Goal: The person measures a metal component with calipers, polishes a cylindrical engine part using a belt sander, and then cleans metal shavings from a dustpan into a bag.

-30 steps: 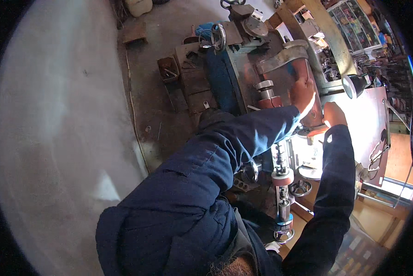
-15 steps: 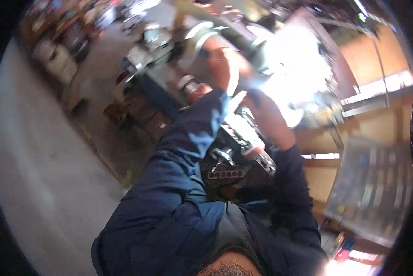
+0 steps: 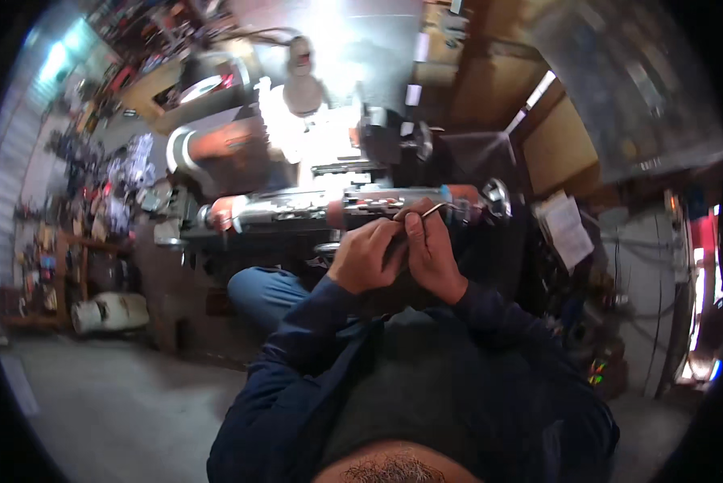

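Note:
Both hands are close together in front of my body, at the near side of a long metal machine (image 3: 289, 207) with orange-red parts. Between the thumb and fingers of my right hand (image 3: 435, 258) is a thin bent metal rod (image 3: 434, 210), its curved end sticking out toward the machine's right end. My left hand (image 3: 366, 256) is closed beside it, fingertips meeting the right hand's fingers; whatever it may hold is hidden. A shiny handwheel (image 3: 497, 200) sits at the machine's right end, beyond my right hand.
Behind the machine is an orange cylindrical housing (image 3: 226, 151) with a white band. Open papers (image 3: 567, 230) lie to the right. A whitish tank (image 3: 110, 312) rests low on the left, near cluttered shelving. Bright glare covers part of the back.
My view has turned, so the machine now lies straight across in front of me. My hands, reaching out and apart before, have drawn back and come together around the thin rod.

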